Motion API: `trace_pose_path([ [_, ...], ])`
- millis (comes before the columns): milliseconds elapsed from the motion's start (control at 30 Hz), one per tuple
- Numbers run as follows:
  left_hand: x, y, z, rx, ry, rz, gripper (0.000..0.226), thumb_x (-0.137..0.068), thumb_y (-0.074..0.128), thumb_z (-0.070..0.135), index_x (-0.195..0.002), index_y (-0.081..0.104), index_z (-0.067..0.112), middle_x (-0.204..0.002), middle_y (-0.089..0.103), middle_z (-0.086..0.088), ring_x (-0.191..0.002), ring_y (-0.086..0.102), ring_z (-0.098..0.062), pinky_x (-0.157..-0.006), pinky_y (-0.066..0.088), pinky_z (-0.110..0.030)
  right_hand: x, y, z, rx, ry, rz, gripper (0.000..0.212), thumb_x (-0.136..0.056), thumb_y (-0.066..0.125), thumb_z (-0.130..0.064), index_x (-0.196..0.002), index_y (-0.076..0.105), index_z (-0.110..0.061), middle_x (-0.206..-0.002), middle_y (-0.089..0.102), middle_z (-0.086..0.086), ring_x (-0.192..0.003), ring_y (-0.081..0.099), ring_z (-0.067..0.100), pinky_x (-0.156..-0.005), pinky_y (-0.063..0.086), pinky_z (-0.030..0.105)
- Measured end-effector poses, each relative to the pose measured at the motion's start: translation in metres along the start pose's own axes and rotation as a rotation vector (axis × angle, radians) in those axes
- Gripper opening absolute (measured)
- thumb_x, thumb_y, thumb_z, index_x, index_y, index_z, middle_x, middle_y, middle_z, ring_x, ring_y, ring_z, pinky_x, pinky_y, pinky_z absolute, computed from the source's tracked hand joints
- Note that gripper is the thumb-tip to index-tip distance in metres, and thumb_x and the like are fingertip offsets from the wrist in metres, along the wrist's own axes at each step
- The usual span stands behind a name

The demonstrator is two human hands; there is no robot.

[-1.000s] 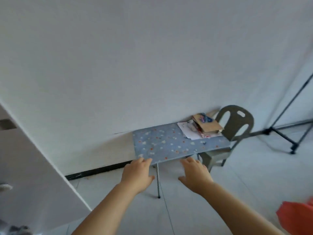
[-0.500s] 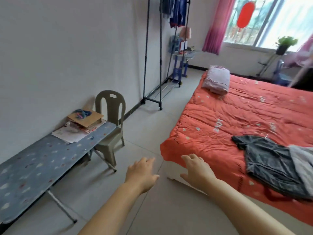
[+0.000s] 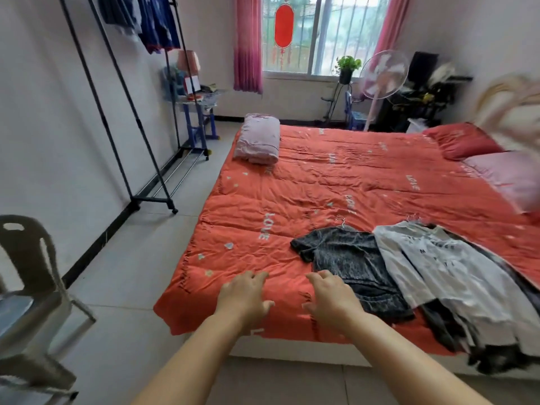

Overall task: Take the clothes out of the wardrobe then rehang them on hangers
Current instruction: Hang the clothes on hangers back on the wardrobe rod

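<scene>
Both hands are out in front and neither has hold of any cloth. The left hand (image 3: pixel 244 296) and right hand (image 3: pixel 330 296) hover palm-down over the near edge of the red quilt (image 3: pixel 292 197), fingers loosely spread. The right one sits just beside the dark grey shirt (image 3: pixel 353 261) (touching or not, I can't call it). That shirt lies flat on the quilt with a wire hanger hook (image 3: pixel 340 221) poking from its collar, and the white printed shirt (image 3: pixel 432 264) overlaps its right side. Under the white one, darker garments (image 3: pixel 441 325) spill over the bed's near edge, blurred and impossible to count, and the pile runs off the frame at right. The top of the clothes rack (image 3: pixel 152 199) is cut off, with blue garments (image 3: pixel 157 24) hanging there. Open tiled floor (image 3: pixel 163 229) runs between rack and bed, and a plastic chair (image 3: pixel 26 258) crowds the left edge.
</scene>
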State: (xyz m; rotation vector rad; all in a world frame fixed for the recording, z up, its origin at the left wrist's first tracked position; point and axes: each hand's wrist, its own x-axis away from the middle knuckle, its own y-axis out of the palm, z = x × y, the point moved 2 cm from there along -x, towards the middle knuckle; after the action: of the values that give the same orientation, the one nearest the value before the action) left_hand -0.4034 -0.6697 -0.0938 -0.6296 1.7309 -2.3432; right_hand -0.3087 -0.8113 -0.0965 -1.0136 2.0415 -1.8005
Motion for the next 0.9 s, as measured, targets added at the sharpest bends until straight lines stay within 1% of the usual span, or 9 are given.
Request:
trace_pose_path([
  [67, -0.034, -0.001, 0.026, -0.018, 0.031, -0.022, 0.065, -0.088, 0.053, 0.046, -0.144, 0.026, 0.026, -0.142, 0.037, -0.005, -0.129, 0.038, -0.024, -0.103, 0.033, -0.036, -0.020, -0.010, 0.029, -0.015, 0.033, -0.002, 0.060, -0.087, 0.059, -0.038, -0.138, 0.035, -0.020, -0.137, 0.040, 0.004, -0.125, 0.039, 0.025, -0.103, 0.036, 0.038],
  [167, -0.081, -0.001, 0.053, -0.048, 0.066, -0.055, 0.064, -0.088, 0.053, 0.046, -0.144, 0.027, 0.026, -0.140, 0.039, -0.004, -0.128, 0.040, -0.025, -0.101, 0.035, -0.037, -0.051, -0.020, 0.067, -0.037, 0.072, -0.003, 0.061, -0.088, 0.058, -0.036, -0.140, 0.032, -0.020, -0.137, 0.039, 0.004, -0.125, 0.039, 0.024, -0.103, 0.036, 0.037],
  [533, -0.272, 0.014, 0.109, -0.068, 0.231, -0.172, 0.062, -0.088, 0.055, 0.042, -0.142, 0.029, 0.026, -0.139, 0.041, -0.003, -0.126, 0.042, -0.025, -0.100, 0.037, -0.040, -0.169, -0.031, 0.176, -0.083, 0.317, -0.046, 0.061, -0.089, 0.057, -0.039, -0.141, 0.031, -0.020, -0.138, 0.040, 0.005, -0.125, 0.041, 0.024, -0.102, 0.038, 0.037],
  [633, -0.318, 0.013, 0.123, -0.066, 0.258, -0.196, 0.059, -0.088, 0.055, 0.042, -0.140, 0.032, 0.026, -0.135, 0.044, -0.003, -0.123, 0.044, -0.025, -0.100, 0.038, -0.042, -0.201, -0.039, 0.201, -0.103, 0.366, -0.045, 0.060, -0.090, 0.056, -0.038, -0.141, 0.031, -0.018, -0.139, 0.039, 0.006, -0.125, 0.041, 0.024, -0.101, 0.039, 0.037],
  [767, -0.367, 0.016, 0.137, -0.065, 0.264, -0.236, 0.059, -0.089, 0.054, 0.041, -0.141, 0.031, 0.024, -0.135, 0.044, -0.005, -0.122, 0.045, -0.026, -0.098, 0.040, -0.042, -0.242, -0.044, 0.230, -0.139, 0.387, -0.070, 0.062, -0.090, 0.057, -0.036, -0.142, 0.030, -0.017, -0.142, 0.038, 0.006, -0.128, 0.039, 0.025, -0.104, 0.038, 0.038],
  [900, -0.415, 0.028, 0.151, -0.049, 0.227, -0.284, 0.058, -0.090, 0.053, 0.041, -0.141, 0.031, 0.024, -0.134, 0.044, -0.005, -0.121, 0.045, -0.027, -0.098, 0.041, -0.042, -0.289, -0.044, 0.262, -0.151, 0.354, -0.098, 0.061, -0.090, 0.056, -0.036, -0.143, 0.030, -0.018, -0.142, 0.037, 0.005, -0.130, 0.037, 0.024, -0.105, 0.036, 0.038],
])
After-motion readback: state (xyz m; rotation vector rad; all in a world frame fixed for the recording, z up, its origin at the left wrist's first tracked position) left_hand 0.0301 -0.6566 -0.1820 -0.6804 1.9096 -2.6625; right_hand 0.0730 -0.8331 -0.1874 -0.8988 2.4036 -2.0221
